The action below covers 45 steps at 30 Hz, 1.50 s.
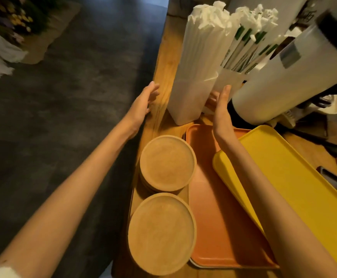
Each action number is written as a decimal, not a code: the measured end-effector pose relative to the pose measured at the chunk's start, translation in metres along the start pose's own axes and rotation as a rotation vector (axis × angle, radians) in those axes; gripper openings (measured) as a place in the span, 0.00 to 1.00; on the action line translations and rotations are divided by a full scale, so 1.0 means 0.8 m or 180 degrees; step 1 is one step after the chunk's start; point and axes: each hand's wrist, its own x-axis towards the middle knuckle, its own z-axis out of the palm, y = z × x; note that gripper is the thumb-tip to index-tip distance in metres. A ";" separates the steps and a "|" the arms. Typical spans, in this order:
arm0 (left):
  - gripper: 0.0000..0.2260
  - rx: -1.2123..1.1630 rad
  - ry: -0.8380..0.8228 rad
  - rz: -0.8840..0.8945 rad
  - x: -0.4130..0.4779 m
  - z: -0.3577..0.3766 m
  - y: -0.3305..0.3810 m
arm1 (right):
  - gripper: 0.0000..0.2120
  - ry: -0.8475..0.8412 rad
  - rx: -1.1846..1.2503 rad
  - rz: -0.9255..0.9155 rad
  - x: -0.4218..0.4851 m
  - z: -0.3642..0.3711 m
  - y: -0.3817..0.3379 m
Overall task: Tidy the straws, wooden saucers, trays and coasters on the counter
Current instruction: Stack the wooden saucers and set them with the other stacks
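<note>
Two stacks of round wooden saucers sit at the counter's left edge, one farther (167, 163) and one nearer (161, 233). Beside them lies an orange tray (213, 207) with a yellow tray (296, 177) overlapping its right side at an angle. Beyond stand a tall white holder of paper-wrapped straws (193, 77) and a smaller holder of green-printed straws (244, 49). My left hand (143, 103) hovers with straight fingers at the counter's left edge, apart from the tall holder. My right hand (221, 109) is upright with straight fingers, between the two holders, by the smaller one's base.
A large white cylinder-shaped appliance (288, 81) leans in at the right, close to my right hand. A dark phone-like object (336, 181) lies past the yellow tray. The wooden counter (163, 63) drops off to a dark floor on the left.
</note>
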 end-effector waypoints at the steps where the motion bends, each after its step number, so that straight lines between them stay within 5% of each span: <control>1: 0.21 -0.0003 -0.0054 -0.0038 0.004 0.005 -0.001 | 0.31 -0.0033 0.0026 0.0040 0.001 0.002 0.001; 7: 0.15 0.0073 -0.0141 -0.0082 0.000 0.018 0.000 | 0.31 -0.0514 -0.0368 0.0172 -0.007 0.015 0.008; 13: 0.11 0.0239 -0.0147 0.0191 -0.016 0.013 0.000 | 0.12 -0.0961 -0.0863 -0.0206 -0.035 0.020 0.001; 20: 0.16 0.0113 -0.0141 0.0158 -0.045 0.008 -0.015 | 0.26 -0.1217 -0.0963 -0.0268 -0.068 0.003 0.005; 27: 0.15 0.0129 -0.0254 0.0201 -0.066 0.006 -0.016 | 0.16 -0.1401 -0.1057 -0.0138 -0.085 -0.012 -0.002; 35: 0.18 0.0297 -0.0161 0.0083 -0.080 0.004 -0.018 | 0.32 -0.1939 -0.1458 0.0096 -0.087 -0.031 -0.021; 40: 0.18 0.0108 0.0158 -0.0162 -0.077 0.001 -0.016 | 0.27 -0.1055 -0.1622 0.0048 -0.080 -0.046 -0.029; 45: 0.21 0.0034 0.0470 -0.0163 -0.067 0.001 -0.008 | 0.36 -0.0352 -0.1348 0.0357 -0.044 -0.074 -0.042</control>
